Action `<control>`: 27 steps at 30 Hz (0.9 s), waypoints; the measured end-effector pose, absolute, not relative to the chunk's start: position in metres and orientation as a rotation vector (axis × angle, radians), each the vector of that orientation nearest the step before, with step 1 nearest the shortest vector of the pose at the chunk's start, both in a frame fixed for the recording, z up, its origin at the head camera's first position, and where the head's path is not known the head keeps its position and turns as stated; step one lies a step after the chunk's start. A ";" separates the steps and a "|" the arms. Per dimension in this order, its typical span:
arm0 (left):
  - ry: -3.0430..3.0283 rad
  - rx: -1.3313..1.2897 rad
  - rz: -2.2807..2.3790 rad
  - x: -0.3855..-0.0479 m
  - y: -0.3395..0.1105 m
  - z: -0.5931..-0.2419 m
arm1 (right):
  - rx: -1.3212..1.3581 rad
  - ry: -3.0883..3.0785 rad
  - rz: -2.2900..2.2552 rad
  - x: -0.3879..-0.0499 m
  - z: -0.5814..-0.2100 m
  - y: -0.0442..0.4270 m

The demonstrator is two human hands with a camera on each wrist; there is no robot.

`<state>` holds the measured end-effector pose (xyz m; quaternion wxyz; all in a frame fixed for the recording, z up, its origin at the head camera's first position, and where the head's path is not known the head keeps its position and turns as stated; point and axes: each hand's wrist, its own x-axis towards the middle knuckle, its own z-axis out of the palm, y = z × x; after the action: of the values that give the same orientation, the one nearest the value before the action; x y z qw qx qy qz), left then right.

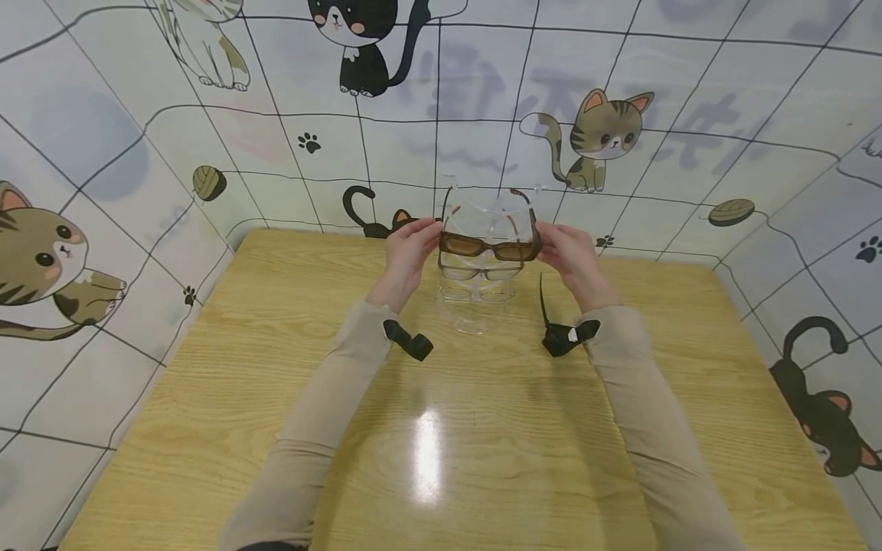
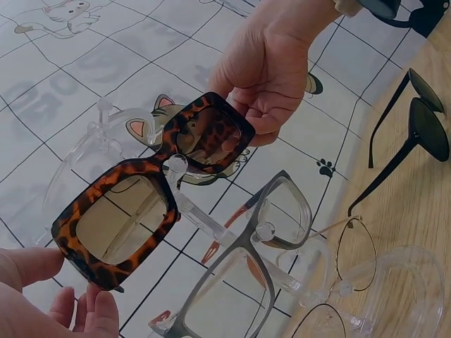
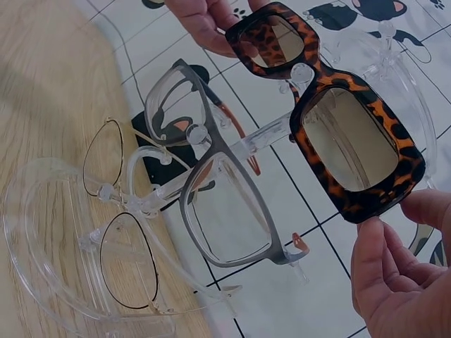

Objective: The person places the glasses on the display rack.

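Tortoiseshell sunglasses (image 1: 462, 245) sit at the top tier of a clear display stand (image 1: 471, 329), their bridge at its top nose peg. My left hand (image 1: 411, 256) pinches one outer corner of the frame between thumb and fingers. At the opposite corner, my right hand (image 1: 572, 256) pinches the frame likewise. Grey-framed glasses (image 3: 229, 165) rest on the tier beneath, with orange-brown temple tips. Lower still hang thin wire-rimmed glasses (image 3: 127, 260). The left wrist view shows both hands' fingers at the sunglasses' ends.
Dark sunglasses (image 2: 430, 130) lie on the wooden table (image 1: 482, 428), to the right of the stand and near my right wrist. Behind the table rises a cat-patterned wall covering (image 1: 475, 76), which also runs along both sides.
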<state>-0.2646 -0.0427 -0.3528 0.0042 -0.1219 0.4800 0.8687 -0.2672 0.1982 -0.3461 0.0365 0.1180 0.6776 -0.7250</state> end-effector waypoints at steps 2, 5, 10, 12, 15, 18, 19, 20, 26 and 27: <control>1.502 -0.387 2.728 -0.265 -0.042 -0.354 | 0.367 2.082 -2.222 -0.268 -0.347 0.198; 1.499 -0.388 2.737 -0.266 -0.042 -0.356 | 0.372 2.087 -2.218 -0.268 -0.348 0.199; 1.537 -0.378 2.719 -0.267 -0.041 -0.357 | 0.367 2.094 -2.208 -0.268 -0.350 0.199; 1.552 -0.377 2.710 -0.268 -0.041 -0.357 | 0.362 2.095 -2.205 -0.267 -0.350 0.199; 1.562 -0.386 2.705 -0.269 -0.041 -0.356 | 0.359 2.094 -2.203 -0.268 -0.351 0.199; 1.562 -0.393 2.710 -0.269 -0.041 -0.356 | 0.362 2.084 -2.205 -0.268 -0.351 0.200; 1.563 -0.391 2.709 -0.269 -0.041 -0.356 | 0.364 2.081 -2.206 -0.268 -0.350 0.200; 1.565 -0.387 2.709 -0.269 -0.041 -0.356 | 0.366 2.077 -2.208 -0.268 -0.350 0.200; 1.580 -0.363 2.697 -0.268 -0.041 -0.355 | 0.358 2.078 -2.195 -0.266 -0.348 0.201; 1.582 -0.357 2.692 -0.268 -0.041 -0.355 | 0.356 2.079 -2.193 -0.266 -0.348 0.201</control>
<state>-0.2682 -0.0405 -0.3553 -0.0005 -0.1136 0.5033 0.8566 -0.2658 0.2014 -0.3478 0.0494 0.1169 0.6825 -0.7197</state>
